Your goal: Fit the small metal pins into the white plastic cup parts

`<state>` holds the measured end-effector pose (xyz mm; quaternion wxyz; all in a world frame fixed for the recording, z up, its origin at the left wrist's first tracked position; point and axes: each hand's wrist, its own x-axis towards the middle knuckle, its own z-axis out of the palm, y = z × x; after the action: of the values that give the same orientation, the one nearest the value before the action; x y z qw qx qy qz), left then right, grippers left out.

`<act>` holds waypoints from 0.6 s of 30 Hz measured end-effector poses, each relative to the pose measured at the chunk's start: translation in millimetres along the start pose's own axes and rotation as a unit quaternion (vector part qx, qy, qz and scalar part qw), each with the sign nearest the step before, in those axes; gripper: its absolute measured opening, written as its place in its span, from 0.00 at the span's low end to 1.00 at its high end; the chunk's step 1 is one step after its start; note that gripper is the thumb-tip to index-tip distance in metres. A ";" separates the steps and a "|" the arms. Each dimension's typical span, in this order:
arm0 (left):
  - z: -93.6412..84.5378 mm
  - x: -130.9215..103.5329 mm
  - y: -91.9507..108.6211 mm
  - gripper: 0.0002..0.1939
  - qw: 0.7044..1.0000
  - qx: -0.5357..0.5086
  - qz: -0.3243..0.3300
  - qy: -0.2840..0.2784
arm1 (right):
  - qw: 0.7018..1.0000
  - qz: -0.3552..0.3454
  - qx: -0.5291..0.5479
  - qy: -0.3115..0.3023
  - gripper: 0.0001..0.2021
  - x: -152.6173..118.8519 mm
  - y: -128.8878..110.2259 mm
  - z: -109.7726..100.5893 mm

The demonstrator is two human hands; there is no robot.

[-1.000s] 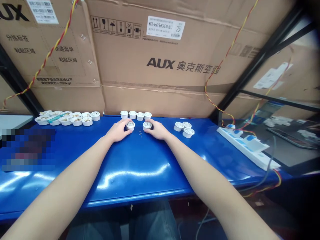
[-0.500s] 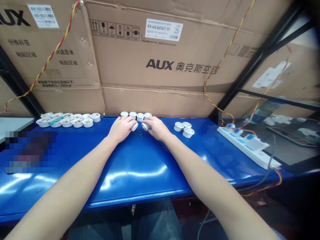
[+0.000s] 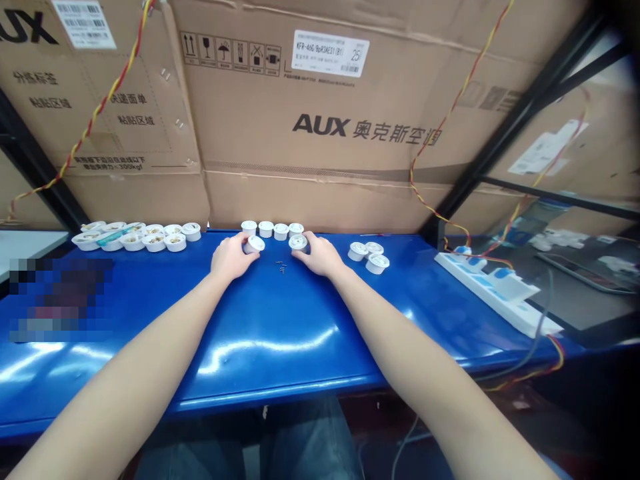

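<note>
My left hand (image 3: 234, 258) grips a round white cup-like piece (image 3: 255, 245) by its side, above the blue table (image 3: 270, 320). A similar white piece (image 3: 299, 243) is held between the thumb and fingers of my right hand (image 3: 319, 255). Both pieces show their upper faces. Between and slightly in front of them lie several tiny dark screws (image 3: 281, 267). Just behind the hands stands a row of several white round pieces (image 3: 266, 229).
At the back left are several white cups (image 3: 155, 241) with small contents and a teal tool (image 3: 113, 237) across them. Three white pieces (image 3: 377, 264) stand right of my hands. A power strip (image 3: 495, 293) lies at the right edge. Cardboard (image 3: 320, 160) rises behind.
Both hands have turned the white pieces from tilted to face up and moved slightly apart. The small screws between them are now in fuller view.
</note>
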<state>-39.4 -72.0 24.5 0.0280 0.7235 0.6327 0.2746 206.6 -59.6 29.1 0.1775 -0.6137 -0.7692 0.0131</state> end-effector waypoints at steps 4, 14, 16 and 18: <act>0.8 5.3 -17.8 0.26 0.998 0.016 -0.060 -0.017 | 0.998 0.061 0.016 -0.017 0.31 4.2 13.4 3.0; 3.6 5.3 -18.1 0.12 0.997 -0.043 -0.064 0.026 | 0.998 0.016 0.058 -0.019 0.16 1.7 2.9 -5.1; 4.4 5.3 -17.5 0.09 0.998 -0.036 -0.051 0.023 | 0.997 -0.009 0.069 -0.016 0.14 3.8 2.8 1.2; 4.3 4.8 -15.8 0.10 0.998 -0.025 -0.045 0.030 | 0.997 -0.022 0.074 -0.016 0.15 5.8 3.2 6.2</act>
<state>-51.5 -63.1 16.5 0.0396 0.6852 0.6580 0.3100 206.7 -52.1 24.0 0.2106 -0.5816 -0.7821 0.0755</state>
